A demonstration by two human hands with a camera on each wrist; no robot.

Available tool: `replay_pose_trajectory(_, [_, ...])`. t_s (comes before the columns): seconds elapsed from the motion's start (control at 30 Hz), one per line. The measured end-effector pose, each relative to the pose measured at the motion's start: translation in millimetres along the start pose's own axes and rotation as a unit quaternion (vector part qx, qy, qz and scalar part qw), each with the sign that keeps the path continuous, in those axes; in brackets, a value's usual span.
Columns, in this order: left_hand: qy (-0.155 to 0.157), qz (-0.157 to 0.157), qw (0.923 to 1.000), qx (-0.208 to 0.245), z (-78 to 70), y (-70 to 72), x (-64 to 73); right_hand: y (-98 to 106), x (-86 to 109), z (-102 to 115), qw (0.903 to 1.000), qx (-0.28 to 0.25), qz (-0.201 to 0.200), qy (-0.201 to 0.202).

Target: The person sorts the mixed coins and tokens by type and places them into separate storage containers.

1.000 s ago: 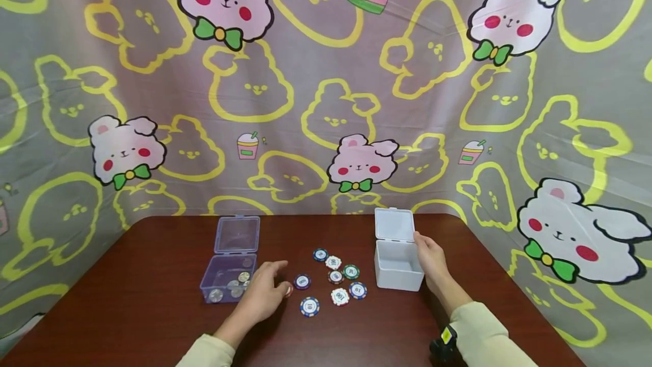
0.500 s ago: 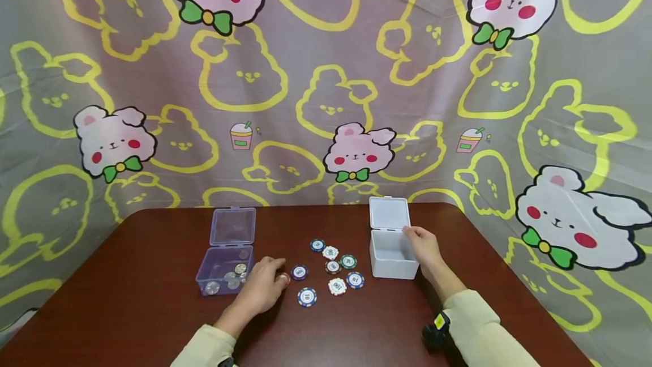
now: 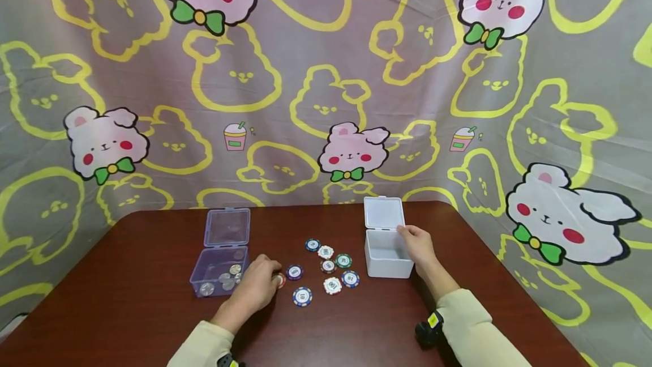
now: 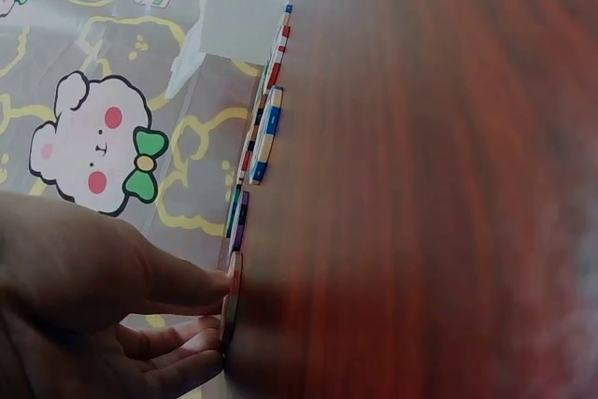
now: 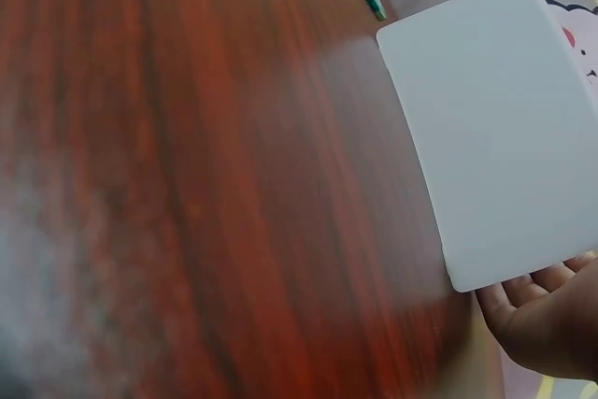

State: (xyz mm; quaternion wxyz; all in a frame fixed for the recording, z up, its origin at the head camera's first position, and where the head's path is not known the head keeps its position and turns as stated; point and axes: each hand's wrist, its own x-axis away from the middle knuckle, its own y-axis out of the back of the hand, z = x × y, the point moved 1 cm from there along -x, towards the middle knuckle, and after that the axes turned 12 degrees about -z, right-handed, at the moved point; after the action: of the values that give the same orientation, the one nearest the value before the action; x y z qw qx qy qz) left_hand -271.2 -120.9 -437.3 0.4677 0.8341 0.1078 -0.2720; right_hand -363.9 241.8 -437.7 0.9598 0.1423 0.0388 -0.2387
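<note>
My left hand pinches a red-and-white poker chip at the tabletop, mostly covered by the fingers. In the left wrist view the thumb meets the near part of this chip, with the fingertips farther along its edge. My right hand grips the right wall of a small white plastic box, fingertips at the rim near the raised lid. Seen from the right wrist, the fingers press against the side of the box. Nothing shows inside the box.
Several poker chips lie between the boxes, among them a purple one, a blue one and a green one. A clear purple box with its lid up holds several silver coins, left of my left hand. A patterned cloth hangs behind.
My left fingers have drawn in around the red-and-white chip, nearer the purple box. The right hand stays at the white box. The head view has tilted down and shifted slightly.
</note>
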Motion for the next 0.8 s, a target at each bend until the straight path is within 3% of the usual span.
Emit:
replay_pose_trajectory(0.47, [-0.049, -0.018, 0.9984, -0.022, 4.3, 7.7, 3.3, -1.4, 3.3, 3.5, 0.9998, 0.003, 0.006, 0.019])
replay_pose_trajectory(0.8, [0.011, 0.032, 0.9994, -0.006, 1.2, 5.8, 2.0, 2.0, 1.5, 0.8, 0.9998, 0.009, 0.002, 0.015])
